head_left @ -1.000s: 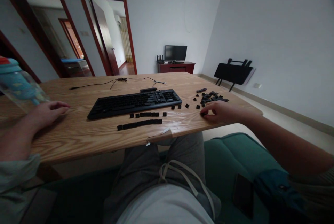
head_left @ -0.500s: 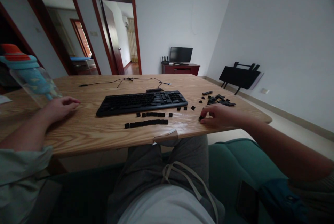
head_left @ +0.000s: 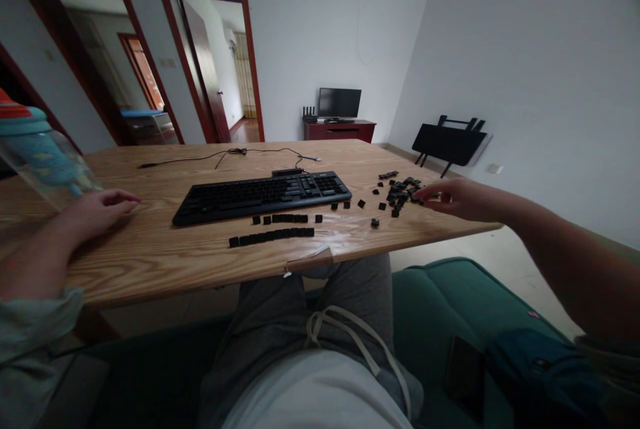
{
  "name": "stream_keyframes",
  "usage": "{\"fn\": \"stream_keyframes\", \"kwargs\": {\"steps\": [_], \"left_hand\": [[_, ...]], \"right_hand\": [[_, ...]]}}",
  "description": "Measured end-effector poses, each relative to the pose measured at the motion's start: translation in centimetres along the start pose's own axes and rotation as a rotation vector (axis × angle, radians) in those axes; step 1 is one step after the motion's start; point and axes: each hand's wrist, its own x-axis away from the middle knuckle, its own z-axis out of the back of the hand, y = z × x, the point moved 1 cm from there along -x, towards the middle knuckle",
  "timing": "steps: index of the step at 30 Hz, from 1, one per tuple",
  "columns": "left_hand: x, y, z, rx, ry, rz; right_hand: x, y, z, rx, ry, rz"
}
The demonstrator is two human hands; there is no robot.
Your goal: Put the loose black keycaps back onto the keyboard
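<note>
My right hand [head_left: 453, 199] reaches over the right side of the table, its fingertips at the edge of a loose pile of black keycaps [head_left: 400, 192]. Its fingers are curved and a little apart, and I make out nothing held in them. A single keycap [head_left: 375, 222] lies nearer me, left of that hand. My left hand [head_left: 103, 209] rests on the tabletop with fingers stretched out, beside a clear bottle. Between the hands is a black keyboard [head_left: 265, 197]. In front of it run two rows of keycaps, the nearer row [head_left: 273, 236] being longer.
The wooden table [head_left: 165, 255] has a brown patch on its front edge. A bottle [head_left: 47, 162] with a red and blue lid stands at far left. A thin black cable [head_left: 185, 159] trails behind the keyboard. A phone [head_left: 465, 375] and a dark blue bag [head_left: 543, 372] lie on the green seat.
My right hand has let go of a keycap near the front edge and moved right and away to the pile. The view has shifted slightly right; my left hand stays on the table.
</note>
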Motion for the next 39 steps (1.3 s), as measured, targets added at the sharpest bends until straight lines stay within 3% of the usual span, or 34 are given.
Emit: {"fn": "stream_keyframes", "kwargs": {"steps": [3,9,16,23,31,33,36,38,39], "left_hand": [[0.5,0.5,0.0,0.023,0.002,0.034],[0.1,0.3,0.0,-0.002,0.011,0.006],[0.4,0.7,0.2,-0.028,-0.001,0.003],[0.3,0.5,0.1,-0.008,0.003,-0.008],[0.1,0.3,0.2,-0.033,-0.009,-0.009],[0.4,0.6,0.2,-0.028,-0.005,-0.014],[1.0,1.2,0.3,-0.026,-0.011,0.003],[1.5,1.7,0.3,-0.019,-0.014,0.015],[1.6,1.8,0.4,-0.011,-0.013,0.017]], "right_hand": [[-0.1,2.4,-0.7,0.04,-0.06,-0.048],[-0.7,6.5,-1.6,0.055,0.003,-0.141],[-1.5,4.5,-3.6,0.08,0.004,-0.153],[-1.8,4.3,-3.8,0.087,0.054,-0.052],[-1.0,2.3,-3.0,0.07,-0.002,-0.198],[0.0,2.5,-2.4,0.017,0.032,-0.249],[4.2,5.2,-3.0,-0.112,0.26,-0.407],[8.9,8.1,-6.0,-0.233,0.375,-0.603],[11.5,9.4,-8.4,-0.321,0.318,-0.709]]}}
